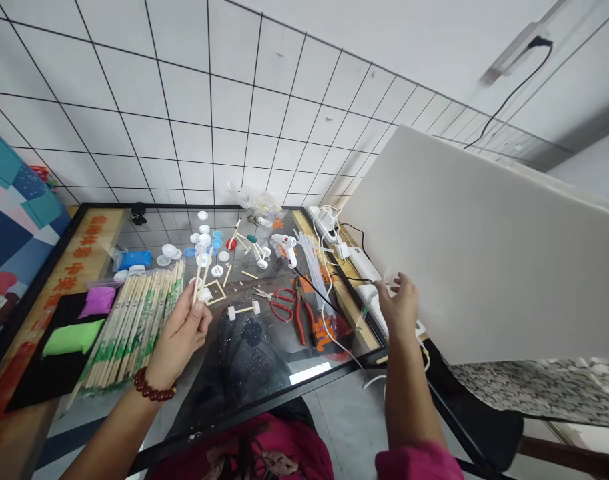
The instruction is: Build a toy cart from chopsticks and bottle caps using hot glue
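Two pale chopsticks (202,268) stand upright between the fingers of my left hand (187,321), above the left part of the glass table. My right hand (400,301) is past the table's right edge, its fingers curled around a thin, clear, blurred wrapper (367,310). Wrapped chopsticks (134,327) lie left of my left hand. In front of it are a small square stick frame (217,292) and a stick with white wheels (244,309). Red-handled scissors (282,303), red pliers (303,312) and a white glue gun (286,249) lie in the middle.
White and blue bottle caps (204,239) are scattered near the back. Clay packs in blue (135,259), purple (98,301) and green (73,339) lie at the left. Glue sticks (311,267), cables and a power strip (361,263) line the right side, beside a large white board (484,253).
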`<state>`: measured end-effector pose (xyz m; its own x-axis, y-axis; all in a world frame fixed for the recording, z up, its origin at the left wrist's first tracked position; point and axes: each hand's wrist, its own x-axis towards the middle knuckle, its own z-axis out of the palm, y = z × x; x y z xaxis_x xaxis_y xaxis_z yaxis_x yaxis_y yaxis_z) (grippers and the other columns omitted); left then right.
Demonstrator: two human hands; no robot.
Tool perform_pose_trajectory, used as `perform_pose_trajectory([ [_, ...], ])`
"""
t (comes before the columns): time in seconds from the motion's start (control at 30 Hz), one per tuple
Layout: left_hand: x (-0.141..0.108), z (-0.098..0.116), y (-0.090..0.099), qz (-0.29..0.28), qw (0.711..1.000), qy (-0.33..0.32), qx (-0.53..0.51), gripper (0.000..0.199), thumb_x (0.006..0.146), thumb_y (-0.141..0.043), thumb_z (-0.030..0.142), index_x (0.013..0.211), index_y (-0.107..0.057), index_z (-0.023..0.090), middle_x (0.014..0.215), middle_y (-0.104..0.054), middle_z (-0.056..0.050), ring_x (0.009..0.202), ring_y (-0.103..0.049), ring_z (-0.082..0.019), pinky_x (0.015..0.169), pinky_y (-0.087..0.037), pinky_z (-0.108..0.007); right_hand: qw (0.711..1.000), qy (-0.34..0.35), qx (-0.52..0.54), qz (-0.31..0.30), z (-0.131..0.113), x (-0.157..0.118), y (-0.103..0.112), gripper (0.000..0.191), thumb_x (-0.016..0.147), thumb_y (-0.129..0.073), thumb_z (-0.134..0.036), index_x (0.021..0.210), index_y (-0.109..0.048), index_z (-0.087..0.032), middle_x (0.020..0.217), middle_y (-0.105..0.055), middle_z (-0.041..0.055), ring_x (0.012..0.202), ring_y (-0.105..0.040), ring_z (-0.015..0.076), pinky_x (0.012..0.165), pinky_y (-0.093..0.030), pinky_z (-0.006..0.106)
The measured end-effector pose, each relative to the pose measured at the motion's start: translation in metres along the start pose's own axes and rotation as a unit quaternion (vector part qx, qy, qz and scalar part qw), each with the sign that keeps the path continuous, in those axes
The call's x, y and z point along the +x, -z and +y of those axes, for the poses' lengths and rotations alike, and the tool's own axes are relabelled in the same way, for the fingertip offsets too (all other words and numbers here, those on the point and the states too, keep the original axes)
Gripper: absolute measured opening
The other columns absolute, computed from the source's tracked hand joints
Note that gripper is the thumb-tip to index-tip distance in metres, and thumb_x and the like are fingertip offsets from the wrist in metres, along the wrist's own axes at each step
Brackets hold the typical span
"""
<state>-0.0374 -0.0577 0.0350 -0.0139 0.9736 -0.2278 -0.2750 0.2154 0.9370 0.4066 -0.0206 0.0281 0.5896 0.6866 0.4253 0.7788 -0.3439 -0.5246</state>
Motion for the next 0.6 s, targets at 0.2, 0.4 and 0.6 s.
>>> perform_pose_trajectory([
  [0.2, 0.020, -0.005, -0.002, -0.019, 0.985, 0.066, -0.161, 0.024, 0.076, -0.077, 0.025, 0.091, -0.061, 0.015, 0.070, -0.051, 0.003, 0.050, -0.037, -0.004, 0.045, -0.033, -0.016, 0.963, 0.174, -0.027, -0.204, -0.064, -0.117, -0.020, 0.044, 0.087, -0.060, -0.059, 0.099, -0.061, -0.017, 0.095, -0.066, 0.0107, 0.086, -0.062, 0.0257, 0.074, -0.046, 0.034],
  [0.4, 0.022, -0.015, -0.007, -0.072, 0.975, 0.169, -0.123, 0.028, 0.081, -0.074, 0.035, 0.095, -0.065, 0.013, 0.073, -0.058, -0.002, 0.044, -0.027, -0.001, 0.040, -0.017, -0.015, 0.935, 0.202, -0.121, -0.264, -0.077, -0.145, -0.047, 0.046, 0.085, -0.068, -0.042, 0.119, -0.057, -0.012, 0.119, -0.061, 0.0190, 0.109, -0.058, 0.0327, 0.092, -0.045, 0.041],
  [0.6, 0.025, -0.017, -0.012, -0.044, 0.980, 0.145, -0.125, 0.035, 0.077, -0.078, 0.035, 0.104, -0.067, 0.015, 0.071, -0.060, -0.003, 0.046, -0.030, -0.003, 0.041, -0.021, -0.016, 0.917, 0.149, -0.137, -0.342, -0.081, -0.129, -0.035, 0.012, 0.081, -0.059, -0.026, 0.082, -0.066, -0.015, 0.096, -0.062, 0.0128, 0.085, -0.062, 0.0248, 0.076, -0.045, 0.033],
])
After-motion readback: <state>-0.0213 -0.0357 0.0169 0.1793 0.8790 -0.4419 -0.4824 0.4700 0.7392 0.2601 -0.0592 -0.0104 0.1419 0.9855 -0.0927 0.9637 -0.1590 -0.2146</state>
